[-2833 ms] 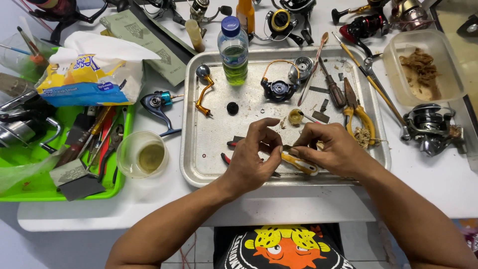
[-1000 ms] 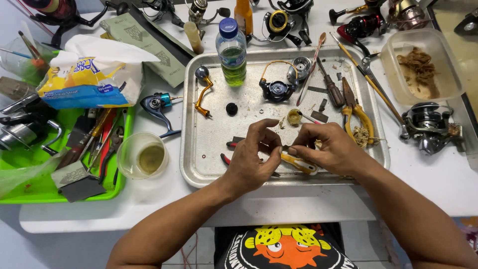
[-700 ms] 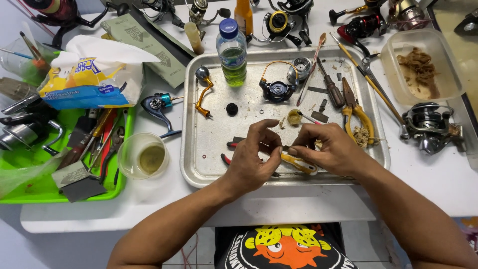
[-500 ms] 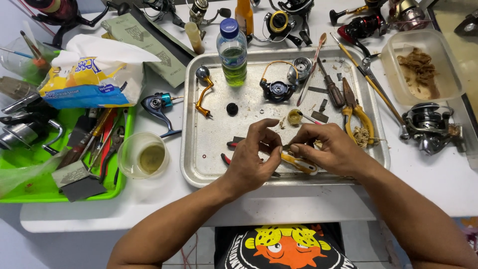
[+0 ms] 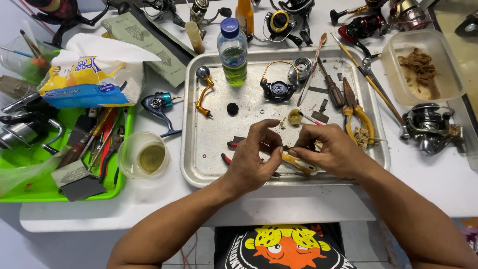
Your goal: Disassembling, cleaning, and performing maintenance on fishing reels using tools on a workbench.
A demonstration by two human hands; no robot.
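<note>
The left hand (image 5: 254, 162) and the right hand (image 5: 328, 152) meet over the near side of the metal tray (image 5: 199, 164). Their fingertips pinch a tiny part (image 5: 288, 148) between them; it is too small and too hidden to tell what it is. A yellow-handled tool (image 5: 298, 163) lies under the right hand, partly covered. Red-handled pliers (image 5: 230, 152) poke out from under the left hand. Beyond the hands sit a black reel body (image 5: 277, 90) and a green bottle (image 5: 232, 52).

Tiny part (image 5: 285, 148) between fingers (image 5: 273, 144) too small to identify (mostly covered).
</note>
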